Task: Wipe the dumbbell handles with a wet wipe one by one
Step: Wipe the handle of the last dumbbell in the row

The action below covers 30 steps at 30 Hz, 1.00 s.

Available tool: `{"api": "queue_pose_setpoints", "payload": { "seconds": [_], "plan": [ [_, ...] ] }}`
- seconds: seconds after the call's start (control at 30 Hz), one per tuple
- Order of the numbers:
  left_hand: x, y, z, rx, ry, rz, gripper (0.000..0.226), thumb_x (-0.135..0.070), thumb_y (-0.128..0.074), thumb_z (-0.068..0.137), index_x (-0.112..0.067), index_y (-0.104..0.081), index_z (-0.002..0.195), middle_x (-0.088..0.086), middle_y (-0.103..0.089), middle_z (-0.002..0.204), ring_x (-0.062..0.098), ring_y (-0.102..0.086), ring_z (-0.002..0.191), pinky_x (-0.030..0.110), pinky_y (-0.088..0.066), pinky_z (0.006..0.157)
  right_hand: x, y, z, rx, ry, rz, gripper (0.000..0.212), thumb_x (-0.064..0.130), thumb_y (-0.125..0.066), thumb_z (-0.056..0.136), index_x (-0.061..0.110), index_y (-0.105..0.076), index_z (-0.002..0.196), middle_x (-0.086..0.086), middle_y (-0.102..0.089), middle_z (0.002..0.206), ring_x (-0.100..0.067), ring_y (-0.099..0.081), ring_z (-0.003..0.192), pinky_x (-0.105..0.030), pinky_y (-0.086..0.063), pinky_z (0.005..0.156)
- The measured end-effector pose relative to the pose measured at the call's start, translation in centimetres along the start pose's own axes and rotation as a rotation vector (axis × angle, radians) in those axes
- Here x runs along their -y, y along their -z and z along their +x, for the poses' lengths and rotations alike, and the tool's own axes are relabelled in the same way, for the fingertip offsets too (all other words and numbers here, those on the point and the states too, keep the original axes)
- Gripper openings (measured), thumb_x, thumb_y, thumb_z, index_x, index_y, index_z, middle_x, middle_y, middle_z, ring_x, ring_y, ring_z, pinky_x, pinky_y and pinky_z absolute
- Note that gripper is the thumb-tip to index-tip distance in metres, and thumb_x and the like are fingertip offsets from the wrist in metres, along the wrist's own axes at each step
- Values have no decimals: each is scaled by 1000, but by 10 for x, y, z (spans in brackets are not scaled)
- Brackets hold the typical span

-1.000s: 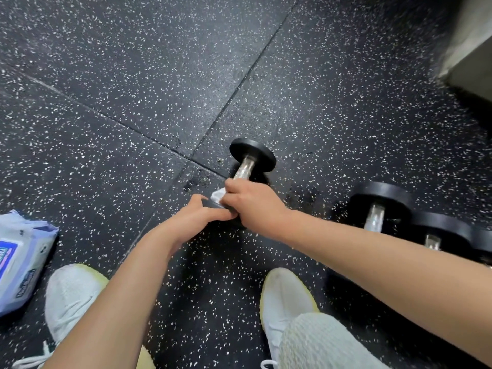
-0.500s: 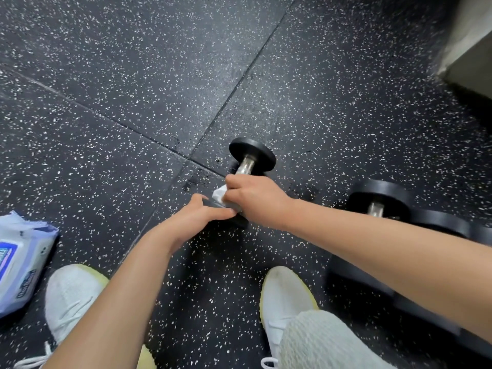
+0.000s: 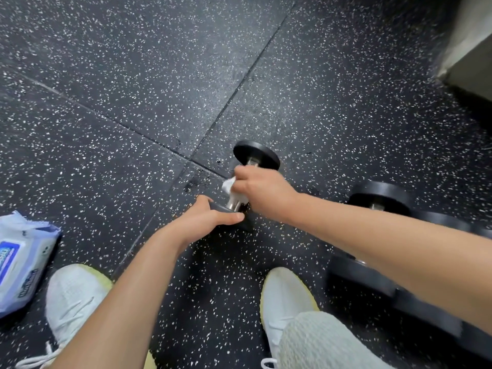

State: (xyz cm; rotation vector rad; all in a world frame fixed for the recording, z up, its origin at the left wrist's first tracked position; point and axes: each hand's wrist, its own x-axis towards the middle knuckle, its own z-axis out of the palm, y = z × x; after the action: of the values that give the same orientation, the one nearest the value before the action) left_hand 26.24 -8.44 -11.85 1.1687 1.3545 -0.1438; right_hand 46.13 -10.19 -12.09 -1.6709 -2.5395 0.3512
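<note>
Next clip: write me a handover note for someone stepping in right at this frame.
Left hand grips the near head of the dumbbell, steadying it.
Right hand holds the wipe wrapped on its handle, up by the far head.
Done: this handle is mid-wipe.
Left: finish it, then the other dumbbells to the right; whether those are wiped cannot be told.
Wipes pack lies far left.

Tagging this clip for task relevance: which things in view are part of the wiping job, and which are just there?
In the job:
dumbbell, steadied by the left hand
wipe, wrapped on its handle by the right hand
other dumbbells, same task
wipe pack, the supply

Just there:
shoes
grey block, top right
</note>
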Motion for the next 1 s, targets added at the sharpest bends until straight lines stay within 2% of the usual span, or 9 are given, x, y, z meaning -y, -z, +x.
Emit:
{"api": "queue_pose_setpoints", "payload": {
  "seconds": [0.07,0.13,0.23,0.37,0.5,0.6,0.83,0.93,1.0],
  "plan": [
    [1,0,1,15,14,-19,82,-62,-83,74,-26,-37,132,-12,-49,119,18,-49,118,42,-38,94,-13,6,9,-70,-151,-51,27,1,-67,79,17,-72,101,1,-54,99,-22,-57,92,-31,-41,56],
    [1,2,2,20,27,-42,94,-67,-83,70,-27,-33,140,-7,-50,127,21,-49,122,44,-39,104,-13,4,11,-99,-235,-82,26,0,-64,81,16,-70,101,1,-53,100,-22,-54,93,-31,-35,56],
    [4,3,4,18,26,-50,105,-74,-82,58,-30,-35,140,-4,-53,136,20,-53,124,51,-39,113,5,-7,0,-81,-147,-23,22,3,-74,75,15,-73,93,1,-54,91,-22,-54,82,-29,-32,52],
    [4,1,3,21,19,-30,102,-73,-83,59,-28,-37,138,-3,-58,132,18,-55,120,47,-43,107,14,-11,-14,-2,71,48,14,6,-73,75,15,-70,85,1,-52,88,-22,-56,79,-33,-42,49],
    [0,-3,1,2,18,-28,97,-64,-79,79,-27,-26,151,-2,-44,139,22,-47,123,42,-37,96,-4,-1,3,-53,-125,-61,25,1,-69,78,13,-72,99,-1,-53,97,-22,-54,88,-32,-39,52],
    [0,-2,-1,-8,8,-37,98,-63,-78,80,-26,-24,153,-2,-41,139,22,-44,123,41,-34,95,-2,-1,8,-63,-187,-123,22,0,-65,81,10,-69,100,-4,-52,100,-24,-53,91,-33,-35,52],
    [-2,-4,-4,-5,-16,4,86,-59,-84,74,-22,-38,136,-4,-54,135,10,-53,117,30,-39,83,6,-11,-15,39,211,-43,14,7,-70,78,16,-68,89,0,-53,93,-21,-54,85,-34,-46,50],
    [-2,-6,-2,-13,-8,13,93,-65,-82,74,-25,-33,143,-3,-44,142,20,-47,126,39,-36,96,-14,1,0,-24,-5,-113,23,2,-67,79,12,-71,99,-3,-54,98,-24,-57,89,-33,-44,52],
    [-2,-5,-2,-20,-10,9,94,-66,-82,74,-26,-32,144,-3,-43,142,21,-46,126,41,-36,97,-19,5,7,-63,-165,-152,25,-1,-62,81,10,-69,103,-3,-53,102,-24,-55,93,-33,-38,53]
  ]
}}
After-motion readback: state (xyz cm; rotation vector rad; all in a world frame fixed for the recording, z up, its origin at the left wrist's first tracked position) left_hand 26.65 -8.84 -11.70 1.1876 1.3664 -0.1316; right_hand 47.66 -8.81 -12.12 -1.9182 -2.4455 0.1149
